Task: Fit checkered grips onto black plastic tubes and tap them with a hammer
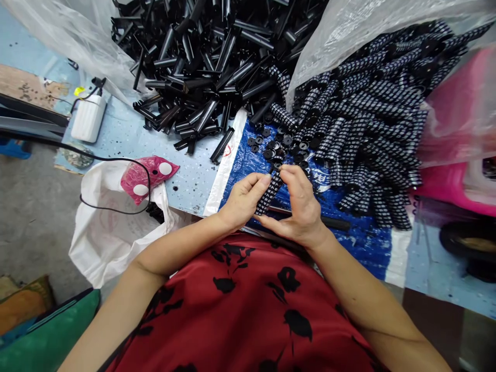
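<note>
A black roller with rows of white letters (268, 195) is held slantwise between both hands, just above the near edge of the blue sheet (240, 168). My left hand (245, 199) pinches it from the left side, thumb on top. Around its right side curls my right hand (304, 206), fingertips at the far end by a small black disc and thumb near the lower end. Small black discs with centre holes (287, 140) lie loose just beyond my hands. A plain dark rod (335, 223) lies behind my right wrist.
Plain black tubes (194, 77) are heaped at the back; finished-looking lettered rollers (372, 119) pile at the right. Clear plastic (329, 36) drapes between them. A pink bin (445, 181) stands far right. At left are a white bottle (88, 120), a cable and a white bag (112, 237).
</note>
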Tool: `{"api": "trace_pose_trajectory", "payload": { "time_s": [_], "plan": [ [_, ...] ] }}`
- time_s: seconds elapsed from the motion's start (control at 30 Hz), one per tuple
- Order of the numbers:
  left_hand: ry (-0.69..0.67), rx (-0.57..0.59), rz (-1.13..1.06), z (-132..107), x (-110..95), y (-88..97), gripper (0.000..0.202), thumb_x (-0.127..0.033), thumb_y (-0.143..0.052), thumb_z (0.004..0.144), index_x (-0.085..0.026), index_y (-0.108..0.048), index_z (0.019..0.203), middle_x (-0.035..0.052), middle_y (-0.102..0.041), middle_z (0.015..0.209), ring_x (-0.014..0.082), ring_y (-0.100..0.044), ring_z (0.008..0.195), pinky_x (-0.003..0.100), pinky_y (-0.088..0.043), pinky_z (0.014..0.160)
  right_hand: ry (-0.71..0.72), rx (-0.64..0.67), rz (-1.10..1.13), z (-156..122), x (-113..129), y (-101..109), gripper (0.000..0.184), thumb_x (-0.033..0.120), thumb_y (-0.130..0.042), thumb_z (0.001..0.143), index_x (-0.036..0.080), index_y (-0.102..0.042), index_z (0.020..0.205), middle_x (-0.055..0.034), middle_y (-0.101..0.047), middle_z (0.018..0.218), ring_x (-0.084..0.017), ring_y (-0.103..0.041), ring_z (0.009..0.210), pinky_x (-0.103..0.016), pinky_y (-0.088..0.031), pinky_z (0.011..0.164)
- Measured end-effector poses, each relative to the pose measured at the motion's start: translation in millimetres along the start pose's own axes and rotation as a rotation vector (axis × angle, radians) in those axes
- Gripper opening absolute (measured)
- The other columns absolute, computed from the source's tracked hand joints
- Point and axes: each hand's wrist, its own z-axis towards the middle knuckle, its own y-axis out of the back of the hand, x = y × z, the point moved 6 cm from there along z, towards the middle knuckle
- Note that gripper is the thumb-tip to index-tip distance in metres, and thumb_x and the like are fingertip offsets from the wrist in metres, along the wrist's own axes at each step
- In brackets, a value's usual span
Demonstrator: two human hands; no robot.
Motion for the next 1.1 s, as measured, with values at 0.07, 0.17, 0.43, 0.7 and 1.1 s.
{"api": "trace_pose_trajectory", "payload": {
  "time_s": [0.07,0.17,0.43,0.7,1.1],
  "plan": [
    [0.105,0.026,-0.072,1,7,-1.8,0.065,-0.080,-0.077,0.081,-0.019,-0.062,0.095,0.0000,-0.058,0.076,0.0126,-0.054,0.063,0.026,-0.047,0.055,-0.018,0.005,0.018,-1,-1,0,0.106,0.047,-0.081,0.085,0.015,-0.027,0.170,-0.0239,-0.048,0.156,-0.033,-0.049,0.153,-0.051,-0.049,0.128],
    [0.135,0.020,-0.096,3,8,4.1,0.066,-0.080,-0.078,0.080,-0.018,-0.060,0.094,-0.0003,-0.059,0.073,0.0121,-0.056,0.056,0.025,-0.045,0.048,-0.152,0.046,0.125,-7,-9,-2,0.104,0.049,-0.084,0.083,0.018,-0.033,0.168,-0.0202,-0.046,0.160,-0.031,-0.047,0.155,-0.048,-0.047,0.130],
    [0.157,0.095,0.029,-3,7,16.6,0.062,-0.070,-0.077,0.087,-0.016,-0.064,0.113,-0.0034,-0.059,0.070,0.0066,-0.049,0.044,0.020,-0.036,0.040,-0.889,0.413,0.565,-27,-43,-31,0.114,0.081,-0.078,0.072,0.011,-0.049,0.158,-0.0200,-0.056,0.151,-0.030,-0.064,0.135,-0.044,-0.063,0.105],
    [0.434,0.162,-0.303,-7,8,0.8,0.069,-0.057,-0.097,0.067,-0.016,-0.061,0.109,-0.0068,-0.055,0.065,0.0058,-0.047,0.041,0.018,-0.031,0.037,-0.726,0.409,0.447,-12,-43,-25,0.089,0.089,-0.056,0.086,0.016,-0.074,0.134,-0.0168,-0.063,0.136,-0.025,-0.064,0.124,-0.033,-0.062,0.082],
    [0.298,0.172,-0.141,-2,13,-6.0,0.064,-0.060,-0.088,0.078,-0.015,-0.062,0.115,-0.0057,-0.055,0.066,0.0062,-0.048,0.043,0.019,-0.032,0.039,-0.720,0.355,0.529,-23,-55,-23,0.082,0.082,-0.066,0.085,0.017,-0.072,0.136,-0.0166,-0.061,0.139,-0.023,-0.065,0.127,-0.035,-0.066,0.095]
  ]
}}
